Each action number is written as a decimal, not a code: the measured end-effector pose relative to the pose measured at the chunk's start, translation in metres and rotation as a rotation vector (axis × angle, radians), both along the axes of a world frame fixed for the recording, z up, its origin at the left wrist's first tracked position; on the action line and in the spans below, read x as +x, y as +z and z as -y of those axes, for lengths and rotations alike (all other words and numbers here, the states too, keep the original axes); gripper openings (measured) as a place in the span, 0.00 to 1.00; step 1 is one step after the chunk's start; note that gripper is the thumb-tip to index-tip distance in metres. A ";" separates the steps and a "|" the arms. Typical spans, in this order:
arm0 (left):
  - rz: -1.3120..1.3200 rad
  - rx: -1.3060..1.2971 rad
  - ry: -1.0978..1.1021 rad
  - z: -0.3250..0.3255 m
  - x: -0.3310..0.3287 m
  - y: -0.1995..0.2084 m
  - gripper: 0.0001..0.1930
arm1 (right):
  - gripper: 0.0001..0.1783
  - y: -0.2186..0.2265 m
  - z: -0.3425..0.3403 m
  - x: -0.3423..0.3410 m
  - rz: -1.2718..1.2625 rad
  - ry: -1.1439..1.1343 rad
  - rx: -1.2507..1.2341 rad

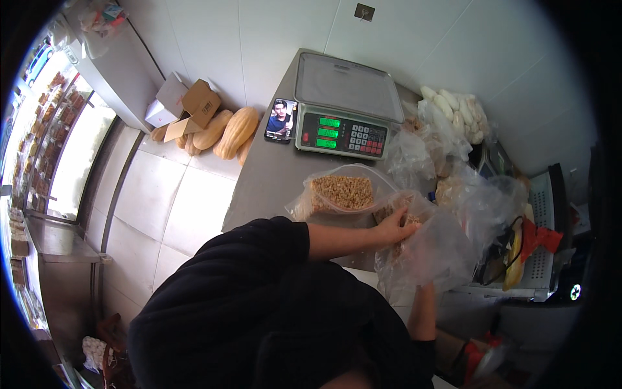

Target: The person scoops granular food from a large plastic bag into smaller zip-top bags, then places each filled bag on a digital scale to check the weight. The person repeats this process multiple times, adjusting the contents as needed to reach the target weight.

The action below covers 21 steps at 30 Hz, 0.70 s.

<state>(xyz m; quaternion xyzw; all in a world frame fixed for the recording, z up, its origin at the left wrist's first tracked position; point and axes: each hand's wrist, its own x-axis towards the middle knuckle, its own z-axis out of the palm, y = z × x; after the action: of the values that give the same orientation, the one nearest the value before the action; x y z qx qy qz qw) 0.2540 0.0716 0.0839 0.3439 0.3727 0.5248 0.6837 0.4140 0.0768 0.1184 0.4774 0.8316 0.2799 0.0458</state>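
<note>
My left hand (394, 229) reaches in over the metal table, its fingers curled round the edge of a clear plastic bag (447, 249) with brown, crumbly food inside. On the right my right forearm (424, 314) rises to the same bag. Cloudy film covers my right hand, so its fingers are hidden. Just left of that bag, another clear bag (382, 178) lies on its side around a block of nutty, grainy brittle (342, 193), which neither hand touches.
Behind the bags stands a digital scale (346, 104) with green displays, a phone (281, 120) beside it. Crumpled plastic bags (414, 152) and a bag of white, elongated pieces (455, 111) crowd the right. Squashes (234, 133) and cardboard boxes (199, 107) are on the floor at left.
</note>
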 end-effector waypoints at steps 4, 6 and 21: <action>-0.056 0.062 -0.046 -0.001 0.002 -0.002 0.34 | 0.20 0.013 0.001 -0.020 0.070 -0.022 0.097; -0.036 0.149 0.040 -0.003 0.005 -0.003 0.29 | 0.20 0.020 0.001 -0.031 0.108 -0.038 0.147; -0.242 0.234 0.121 -0.010 0.012 -0.007 0.27 | 0.23 -0.048 -0.038 0.044 0.017 0.134 -0.092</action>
<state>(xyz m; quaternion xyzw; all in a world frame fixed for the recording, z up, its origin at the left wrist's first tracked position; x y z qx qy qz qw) 0.2664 0.0818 0.0774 0.4587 0.4087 0.5595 0.5564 0.4581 0.1145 0.0704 0.4158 0.8732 0.2480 0.0559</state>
